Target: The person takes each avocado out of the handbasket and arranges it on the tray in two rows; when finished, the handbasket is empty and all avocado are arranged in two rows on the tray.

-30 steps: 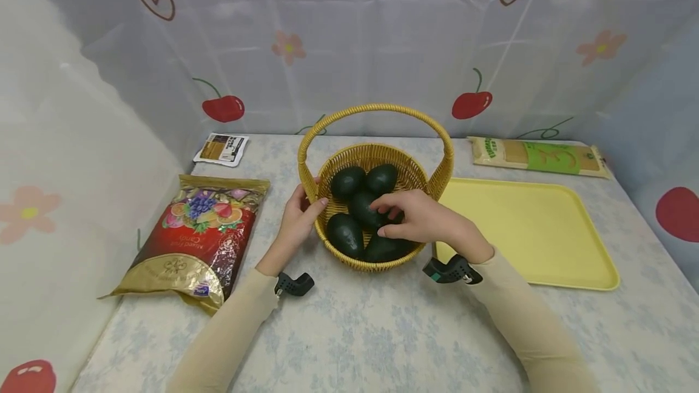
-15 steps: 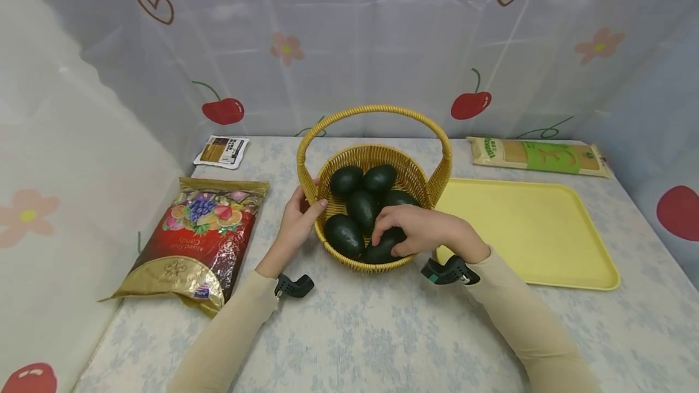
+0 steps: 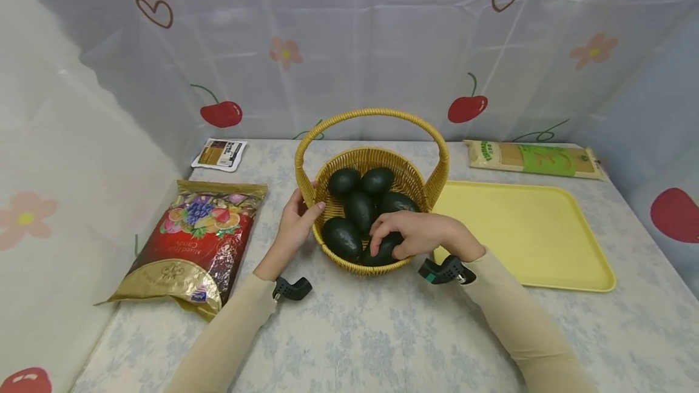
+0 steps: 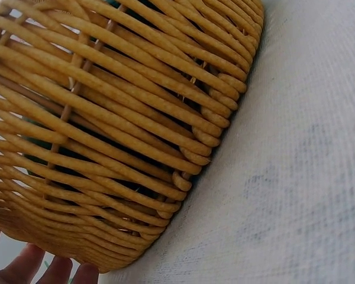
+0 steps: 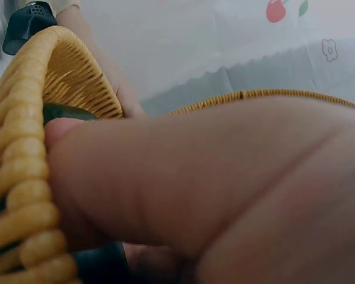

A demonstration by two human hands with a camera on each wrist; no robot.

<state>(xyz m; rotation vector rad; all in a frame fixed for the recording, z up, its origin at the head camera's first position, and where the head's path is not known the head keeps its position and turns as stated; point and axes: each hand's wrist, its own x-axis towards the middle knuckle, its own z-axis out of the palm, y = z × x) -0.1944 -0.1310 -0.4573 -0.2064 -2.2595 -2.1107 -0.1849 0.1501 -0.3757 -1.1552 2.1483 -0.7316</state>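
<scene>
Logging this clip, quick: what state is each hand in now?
Left hand: holding the wicker basket at its left side.
Right hand: holding an avocado inside the basket.

on my remote feed the basket [image 3: 355, 267] shows golden-yellow weave, its avocados [image 3: 359, 212] dark green. from it, at eight o'clock, the candy bag [image 3: 188, 250] is red and gold with multicoloured printed fruit [image 3: 202, 214]; at three, i see a plain pale-yellow tray [image 3: 516, 235]; at two, a tan packet [image 3: 537, 159] banded green; at six, white tablecloth [image 3: 355, 332] mottled blue-grey; at twelve, a pale curtain [image 3: 355, 77] with red cherries [image 3: 221, 114] and peach flowers [image 3: 285, 53].
</scene>
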